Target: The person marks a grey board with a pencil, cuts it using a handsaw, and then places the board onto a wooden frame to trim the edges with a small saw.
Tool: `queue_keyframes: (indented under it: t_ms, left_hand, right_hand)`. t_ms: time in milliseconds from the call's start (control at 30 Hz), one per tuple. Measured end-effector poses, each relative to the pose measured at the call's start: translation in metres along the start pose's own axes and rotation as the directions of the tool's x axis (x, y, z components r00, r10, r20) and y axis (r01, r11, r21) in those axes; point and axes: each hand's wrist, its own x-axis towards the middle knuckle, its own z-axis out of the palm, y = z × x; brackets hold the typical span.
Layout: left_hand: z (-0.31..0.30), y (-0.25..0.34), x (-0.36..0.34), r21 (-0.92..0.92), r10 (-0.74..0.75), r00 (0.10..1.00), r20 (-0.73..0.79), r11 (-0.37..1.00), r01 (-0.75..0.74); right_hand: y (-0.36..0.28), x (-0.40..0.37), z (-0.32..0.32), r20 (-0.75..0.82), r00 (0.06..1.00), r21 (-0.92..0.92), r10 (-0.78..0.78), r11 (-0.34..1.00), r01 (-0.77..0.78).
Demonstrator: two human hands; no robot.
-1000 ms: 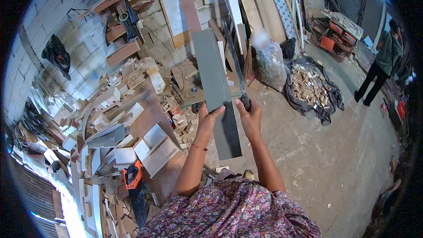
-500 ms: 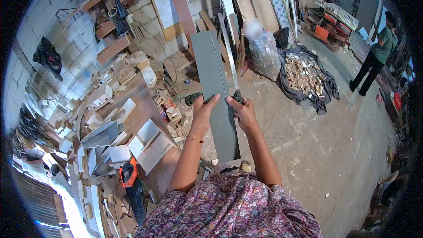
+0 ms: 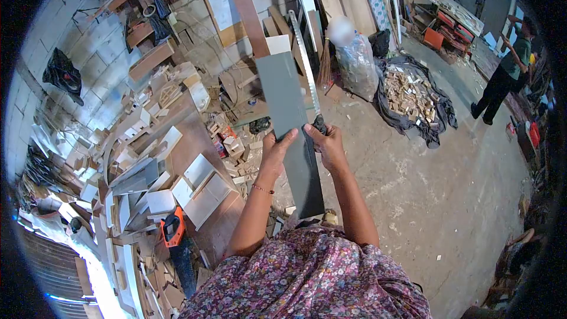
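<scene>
A long grey board (image 3: pixel 286 106) is in front of my body, its near end close to my shirt and its far end pointing away. My left hand (image 3: pixel 277 150) grips its left edge, thumb on the top face. My right hand (image 3: pixel 328 145) grips the opposite edge, thumb also on top and fingers curled underneath. Beside the board stretches a long toothed saw blade (image 3: pixel 305 65), its black handle (image 3: pixel 319 123) right at my right fingers. The undersides of both hands' grips are hidden.
A cluttered bench (image 3: pixel 207 224) at left carries wood offcuts and an orange-handled saw (image 3: pixel 173 230). Ahead are a filled plastic sack (image 3: pixel 357 68), a broom (image 3: pixel 326 65) and a dark cloth (image 3: pixel 434 133) with wood scraps. A person (image 3: pixel 508 71) stands at right on the concrete floor (image 3: pixel 425 201).
The board's far end has come lower and nearer, showing a white piece beyond it. The saw blade's tip has shifted slightly up and left. The person at right has moved their arms.
</scene>
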Motion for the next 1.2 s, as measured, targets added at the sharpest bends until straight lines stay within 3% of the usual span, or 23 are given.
queue_keyframes:
  t_ms: [67,233,500,567,667,733,867,1000,1200]
  left_hand:
    - [0.0,0.002,0.004,-0.001,0.056,0.995,-0.078,0.998,-0.056]
    - [-0.006,0.001,0.001,0.067,0.063,0.997,-0.047,0.996,-0.06]
    - [0.0,-0.001,-0.005,0.191,0.108,0.993,-0.056,0.977,-0.096]
    - [0.0,0.002,0.0,0.132,0.2,0.976,-0.085,0.973,-0.188]
    - [-0.003,0.006,0.0,0.075,0.115,0.989,-0.09,0.991,-0.108]
    - [-0.005,0.005,0.0,0.066,0.108,0.992,-0.071,0.992,-0.104]
    - [-0.005,0.002,0.001,0.042,0.118,0.99,-0.081,0.992,-0.115]
    - [-0.006,0.005,0.0,0.037,0.093,0.992,-0.088,0.995,-0.09]
    - [-0.003,-0.002,-0.005,0.177,0.151,0.988,-0.024,0.974,-0.144]
  right_hand:
    - [-0.003,-0.003,0.005,0.014,1.0,0.004,0.023,1.0,-0.023]
    - [-0.001,0.001,0.007,-0.017,1.0,-0.112,0.018,0.993,-0.02]
    - [-0.002,0.006,0.005,0.037,0.999,-0.057,-0.025,0.998,0.027]
    - [-0.003,0.002,0.008,0.038,0.999,-0.073,-0.013,0.997,0.016]
    - [-0.003,0.001,0.01,0.054,0.998,-0.13,-0.009,0.991,0.016]
    - [-0.001,0.002,0.007,0.082,0.996,-0.031,0.044,0.999,-0.042]
    - [0.002,0.003,0.008,0.058,0.996,-0.037,0.066,0.997,-0.063]
    - [0.001,0.004,0.006,0.054,0.998,-0.14,0.043,0.99,-0.035]
    - [-0.004,0.006,0.007,0.044,0.999,-0.148,-0.03,0.988,0.036]
